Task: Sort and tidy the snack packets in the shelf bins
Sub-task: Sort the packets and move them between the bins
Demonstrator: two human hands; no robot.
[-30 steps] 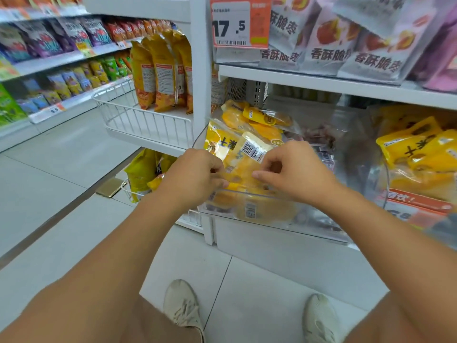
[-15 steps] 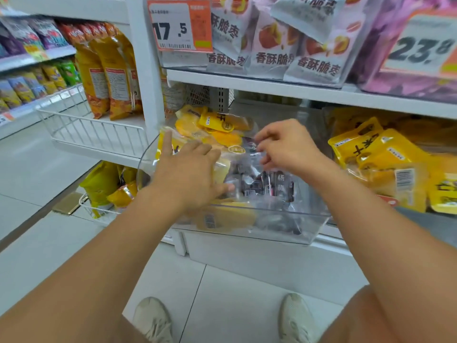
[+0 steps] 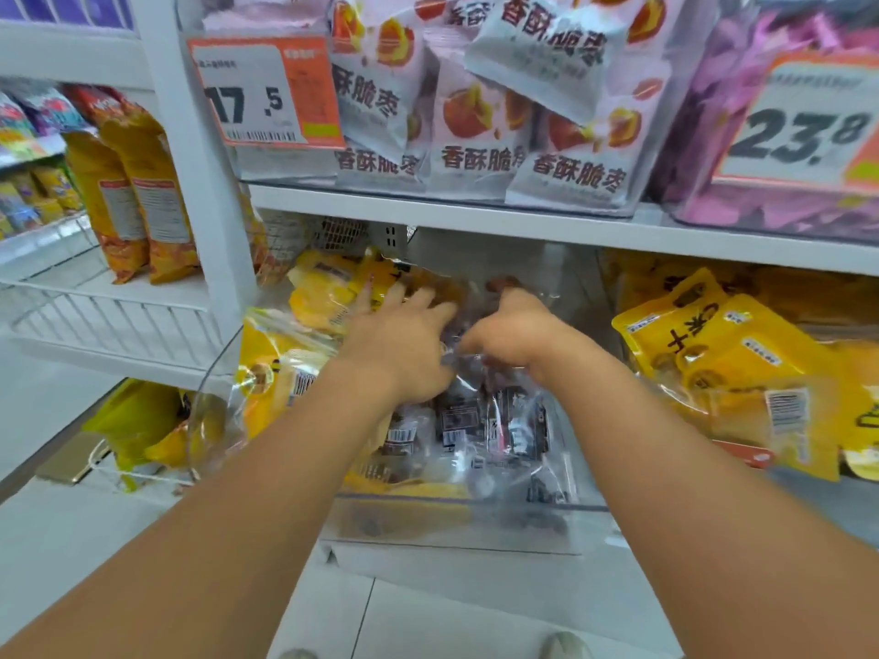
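A clear plastic bin (image 3: pixel 456 520) stands on the lower shelf, holding yellow snack packets (image 3: pixel 280 368) at its left and back and clear packets of dark snacks (image 3: pixel 480 425) in the middle. Both my hands are deep inside it. My left hand (image 3: pixel 404 335) lies with fingers spread forward over the packets near the yellow ones at the back. My right hand (image 3: pixel 511 332) has its fingers curled down into a clear dark-snack packet and appears to grip its top. The fingertips of both hands are blurred.
A neighbouring bin of yellow packets (image 3: pixel 727 354) sits to the right. The shelf above (image 3: pixel 523 225) carries white jujube packets (image 3: pixel 480 135), pink packets and price tags (image 3: pixel 266 92). A white wire basket (image 3: pixel 119 321) with orange bags stands left. The tiled floor lies below.
Both hands have reached further back into the bin. The left hand has left the front yellow packet and spread over the back ones. The right hand has curled onto a dark-snack packet.
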